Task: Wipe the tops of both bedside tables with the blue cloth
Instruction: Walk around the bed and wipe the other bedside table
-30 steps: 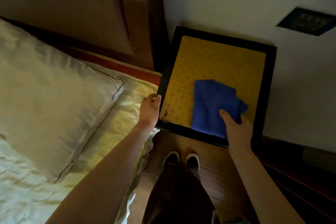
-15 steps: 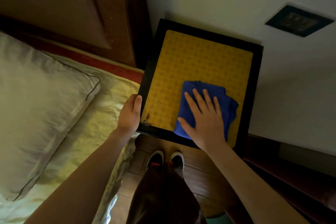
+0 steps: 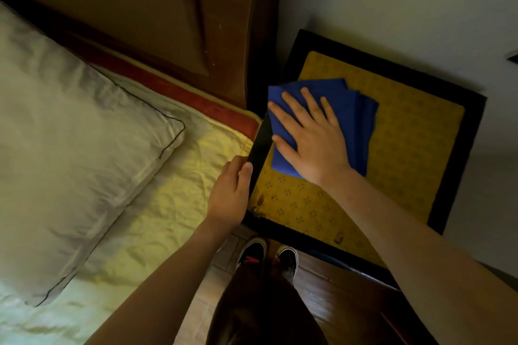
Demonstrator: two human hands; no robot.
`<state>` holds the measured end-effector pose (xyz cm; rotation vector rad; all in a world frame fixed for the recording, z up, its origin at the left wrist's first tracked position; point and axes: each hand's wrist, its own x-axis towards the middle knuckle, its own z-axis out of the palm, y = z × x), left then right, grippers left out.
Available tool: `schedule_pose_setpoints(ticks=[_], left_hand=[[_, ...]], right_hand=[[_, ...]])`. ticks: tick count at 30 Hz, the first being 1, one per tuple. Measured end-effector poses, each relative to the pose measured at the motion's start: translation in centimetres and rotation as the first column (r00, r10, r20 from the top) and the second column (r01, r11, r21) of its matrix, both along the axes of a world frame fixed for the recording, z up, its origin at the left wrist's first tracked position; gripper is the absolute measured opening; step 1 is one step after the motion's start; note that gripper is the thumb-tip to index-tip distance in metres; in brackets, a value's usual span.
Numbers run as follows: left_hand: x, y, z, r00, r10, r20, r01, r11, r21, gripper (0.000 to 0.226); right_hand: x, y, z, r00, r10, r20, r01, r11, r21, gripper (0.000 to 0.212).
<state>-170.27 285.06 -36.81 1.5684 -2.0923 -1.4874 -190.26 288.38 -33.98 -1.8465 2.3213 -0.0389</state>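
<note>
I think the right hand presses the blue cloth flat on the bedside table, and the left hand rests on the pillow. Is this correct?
Not quite. In the head view the left hand grips the black edge of the bedside table; it does not touch the pillow. The right hand does press the blue cloth flat on the table.

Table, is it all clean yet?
Not yet, nothing looks finished. The right hand presses the cloth flat on the table while the left hand holds its edge. Brown marks near the front corner are left, and the other table isn't in view.
</note>
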Motion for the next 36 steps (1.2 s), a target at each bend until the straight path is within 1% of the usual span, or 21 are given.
schedule_pose_setpoints(ticks=[2, 7, 11, 15, 19, 23, 26, 29, 32, 36], left_hand=[[0.0, 0.0, 0.1, 1.000, -0.001, -0.002, 0.001, 1.000, 0.011, 0.023], [0.0, 0.0, 0.2, 1.000, 0.000, -0.019, 0.001, 1.000, 0.025, 0.023], [0.0, 0.2, 0.4, 1.000, 0.010, -0.028, -0.009, 0.999, 0.040, 0.025], [-0.1, 0.2, 0.4, 1.000, 0.003, -0.023, -0.002, 0.999, 0.037, 0.028], [0.0, 0.1, 0.4, 0.996, 0.035, -0.080, -0.031, 0.998, 0.059, 0.036], [-0.2, 0.1, 0.6, 0.994, 0.039, -0.098, -0.032, 0.997, 0.071, 0.034], [-0.3, 0.0, 0.7, 0.994, 0.052, -0.095, -0.044, 0.996, 0.084, 0.033], [-0.3, -0.1, 0.7, 0.994, 0.058, -0.096, -0.049, 0.995, 0.089, 0.035], [-0.2, -0.1, 0.4, 0.993, 0.044, -0.107, -0.035, 0.996, 0.085, 0.036], [0.0, -0.1, 0.1, 0.994, 0.039, -0.102, -0.028, 0.994, 0.104, 0.037]], right_hand=[[-1.5, -2.8, -0.1, 1.000, -0.026, -0.007, 0.026, 1.000, -0.003, 0.058], [-5.6, -8.7, -0.1, 0.987, -0.162, 0.007, 0.162, 0.987, -0.014, 0.059], [-5.9, -9.3, -0.4, 0.977, -0.214, 0.021, 0.214, 0.976, -0.028, 0.061], [-3.0, -5.7, 0.2, 0.970, -0.240, 0.044, 0.241, 0.970, -0.026, 0.061], [4.1, 1.5, 0.8, 0.970, -0.235, 0.069, 0.235, 0.972, 0.011, 0.060], [10.7, 7.7, 0.8, 0.976, -0.184, 0.116, 0.181, 0.983, 0.038, 0.059], [12.4, 9.9, 0.6, 0.981, -0.164, 0.102, 0.161, 0.986, 0.040, 0.058], [11.5, 9.5, 0.3, 0.983, -0.145, 0.112, 0.142, 0.989, 0.035, 0.059], [9.0, 7.3, 0.2, 0.983, -0.145, 0.113, 0.144, 0.989, 0.012, 0.059], [3.2, 2.1, -0.2, 0.974, -0.220, 0.050, 0.222, 0.974, -0.038, 0.058]])
